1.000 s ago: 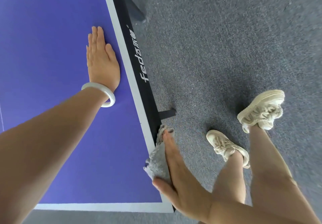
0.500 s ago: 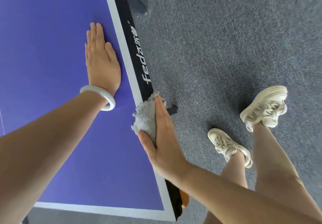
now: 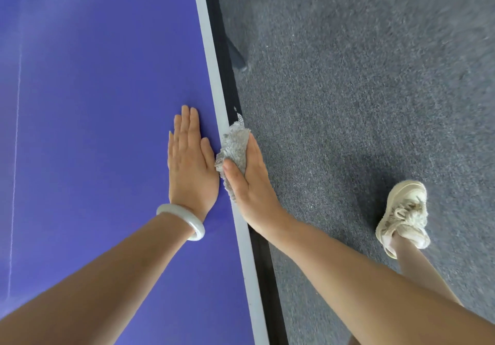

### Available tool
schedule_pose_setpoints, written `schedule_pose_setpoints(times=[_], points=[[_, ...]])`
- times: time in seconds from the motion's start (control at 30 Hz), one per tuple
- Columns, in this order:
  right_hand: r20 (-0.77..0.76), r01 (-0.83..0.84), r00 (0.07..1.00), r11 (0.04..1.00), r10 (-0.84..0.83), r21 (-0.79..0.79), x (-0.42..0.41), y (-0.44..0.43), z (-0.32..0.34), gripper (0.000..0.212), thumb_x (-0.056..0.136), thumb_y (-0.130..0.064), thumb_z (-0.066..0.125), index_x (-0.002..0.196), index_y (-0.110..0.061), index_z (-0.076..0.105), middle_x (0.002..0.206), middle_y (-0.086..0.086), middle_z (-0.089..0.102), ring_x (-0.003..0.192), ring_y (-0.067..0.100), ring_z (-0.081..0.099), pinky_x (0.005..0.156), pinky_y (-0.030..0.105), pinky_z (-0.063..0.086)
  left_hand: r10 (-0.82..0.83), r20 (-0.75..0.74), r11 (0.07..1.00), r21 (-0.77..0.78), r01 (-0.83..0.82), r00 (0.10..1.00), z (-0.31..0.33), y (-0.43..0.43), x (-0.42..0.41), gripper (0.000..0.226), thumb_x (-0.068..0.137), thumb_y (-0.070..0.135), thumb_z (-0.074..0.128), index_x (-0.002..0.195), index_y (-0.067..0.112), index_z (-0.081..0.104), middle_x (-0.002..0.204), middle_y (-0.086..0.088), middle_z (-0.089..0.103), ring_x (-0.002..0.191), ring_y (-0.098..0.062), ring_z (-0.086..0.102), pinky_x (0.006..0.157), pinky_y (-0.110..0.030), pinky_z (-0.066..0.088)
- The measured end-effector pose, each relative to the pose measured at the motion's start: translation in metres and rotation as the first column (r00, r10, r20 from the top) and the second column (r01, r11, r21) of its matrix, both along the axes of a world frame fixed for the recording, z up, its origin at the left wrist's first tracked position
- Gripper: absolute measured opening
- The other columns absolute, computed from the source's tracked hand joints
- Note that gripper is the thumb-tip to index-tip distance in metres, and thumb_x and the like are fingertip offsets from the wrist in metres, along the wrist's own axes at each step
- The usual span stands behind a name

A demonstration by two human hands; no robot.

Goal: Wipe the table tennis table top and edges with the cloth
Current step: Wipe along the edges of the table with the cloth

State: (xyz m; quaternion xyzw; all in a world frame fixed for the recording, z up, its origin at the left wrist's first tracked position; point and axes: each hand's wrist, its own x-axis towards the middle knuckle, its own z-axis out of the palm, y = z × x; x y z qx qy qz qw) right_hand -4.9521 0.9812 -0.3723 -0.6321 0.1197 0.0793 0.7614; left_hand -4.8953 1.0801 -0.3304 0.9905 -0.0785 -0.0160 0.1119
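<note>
The purple table tennis table top (image 3: 93, 103) fills the left half of the head view, with a white border line (image 3: 211, 57) and a black side edge (image 3: 227, 76) running down the middle. My left hand (image 3: 190, 167) lies flat on the top, fingers straight, just inside the border. A fluffy grey cloth (image 3: 235, 143) is wrapped over the table's edge. My right hand (image 3: 251, 183) presses it against the black side with straight fingers, thumb lying on the cloth at the top. The two hands are side by side, almost touching.
Grey carpet (image 3: 361, 103) covers the floor to the right. My foot in a cream shoe (image 3: 404, 213) stands on it. A dark table leg (image 3: 235, 55) slants under the edge further ahead. A white bracelet (image 3: 184, 218) sits on my left wrist.
My right hand has slid the cloth forward along the side edge, from near the table's corner up to beside my left hand. The left hand stays flat on the top.
</note>
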Motion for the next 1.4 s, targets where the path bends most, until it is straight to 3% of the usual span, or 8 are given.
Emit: schedule_pose_setpoints(times=[0.3, 0.43, 0.5, 0.6, 0.8, 0.97, 1.13, 1.4], points=[[-0.131, 0.015, 0.991, 0.999, -0.011, 0.029, 0.121, -0.012, 0.004, 0.068, 0.101, -0.044, 0.046, 0.153, -0.006, 0.025, 0.149, 0.017, 0.037, 0.138, 0.032, 0.038, 0.115, 0.049, 0.031, 0.014, -0.084, 0.999, 0.050, -0.010, 0.996, 0.014, -0.003, -0.004, 0.060, 0.099, 0.034, 0.014, 0.156, 0.015, 0.017, 0.164, 0.001, 0.016, 0.152, -0.012, 0.011, 0.123, -0.041, 0.014], [-0.160, -0.041, 0.986, 0.999, 0.040, -0.004, 0.135, -0.014, 0.004, 0.073, 0.099, -0.049, 0.043, 0.155, -0.008, 0.020, 0.146, 0.019, 0.036, 0.134, 0.036, 0.040, 0.111, 0.051, 0.035, -0.077, -0.075, 0.988, 0.126, 0.086, 0.994, 0.031, 0.007, 0.042, 0.047, 0.097, 0.029, 0.029, 0.136, 0.012, 0.050, 0.136, 0.001, 0.048, 0.116, -0.023, 0.046, 0.101, -0.044, 0.042], [-0.169, -0.077, 0.983, 0.997, 0.074, -0.010, 0.138, -0.017, 0.006, 0.075, 0.099, -0.047, 0.042, 0.156, -0.006, 0.016, 0.149, 0.022, 0.032, 0.136, 0.038, 0.039, 0.112, 0.052, 0.035, -0.064, -0.060, 0.994, 0.084, 0.069, 0.996, 0.036, 0.004, 0.094, 0.040, 0.099, 0.024, 0.034, 0.132, 0.011, 0.054, 0.133, 0.001, 0.049, 0.117, -0.024, 0.048, 0.103, -0.039, 0.039], [-0.166, -0.139, 0.978, 0.988, 0.128, -0.060, 0.140, -0.022, 0.006, 0.077, 0.097, -0.049, 0.037, 0.156, -0.005, 0.013, 0.154, 0.018, 0.028, 0.142, 0.029, 0.033, 0.117, 0.043, 0.028, -0.023, -0.001, 0.997, 0.071, 0.023, 1.000, 0.034, -0.009, 0.182, 0.041, 0.102, 0.011, 0.044, 0.143, 0.008, 0.047, 0.150, -0.005, 0.042, 0.137, -0.027, 0.039, 0.114, -0.038, 0.028], [-0.178, -0.139, 0.976, 0.989, 0.127, -0.055, 0.153, -0.028, 0.017, 0.089, 0.086, -0.061, 0.027, 0.158, -0.014, 0.002, 0.161, 0.001, 0.016, 0.148, 0.009, 0.019, 0.119, 0.018, 0.018, -0.007, -0.006, 0.995, 0.098, 0.008, 1.000, 0.013, -0.031, 0.279, 0.050, 0.107, 0.026, 0.026, 0.157, 0.019, 0.022, 0.164, 0.004, 0.015, 0.152, -0.016, 0.010, 0.124, -0.034, 0.006], [-0.173, -0.088, 0.982, 0.993, 0.074, -0.077, 0.226, -0.035, 0.013, 0.095, 0.083, -0.065, 0.027, 0.150, 0.003, 0.026, 0.146, 0.019, 0.039, 0.137, 0.028, 0.040, 0.114, 0.043, 0.032, -0.009, 0.009, 0.999, 0.045, 0.009, 1.000, 0.010, -0.029, 0.279, 0.053, 0.103, 0.026, 0.023, 0.156, 0.020, 0.027, 0.163, 0.005, 0.019, 0.152, -0.014, 0.013, 0.124, -0.035, 0.008], [-0.166, -0.047, 0.985, 0.998, 0.040, -0.041, 0.302, -0.039, 0.004, 0.067, 0.099, -0.046, 0.039, 0.147, 0.000, 0.032, 0.141, 0.018, 0.047, 0.134, 0.029, 0.045, 0.114, 0.044, 0.034, 0.008, -0.021, 0.999, 0.045, -0.007, 1.000, 0.011, -0.030, 0.278, 0.053, 0.104, 0.028, 0.022, 0.156, 0.022, 0.024, 0.163, 0.007, 0.016, 0.152, -0.014, 0.011, 0.124, -0.036, 0.006], [-0.274, -0.015, 0.962, 1.000, 0.008, -0.023, 0.445, -0.055, 0.009, 0.060, 0.103, -0.050, 0.038, 0.146, -0.008, 0.039, 0.143, 0.014, 0.048, 0.130, 0.028, 0.048, 0.112, 0.042, 0.037, 0.007, -0.042, 0.995, 0.097, -0.003, 0.999, 0.011, -0.032, 0.278, 0.056, 0.102, 0.031, 0.018, 0.156, 0.019, 0.026, 0.164, 0.004, 0.018, 0.152, -0.015, 0.013, 0.123, -0.044, 0.015]])
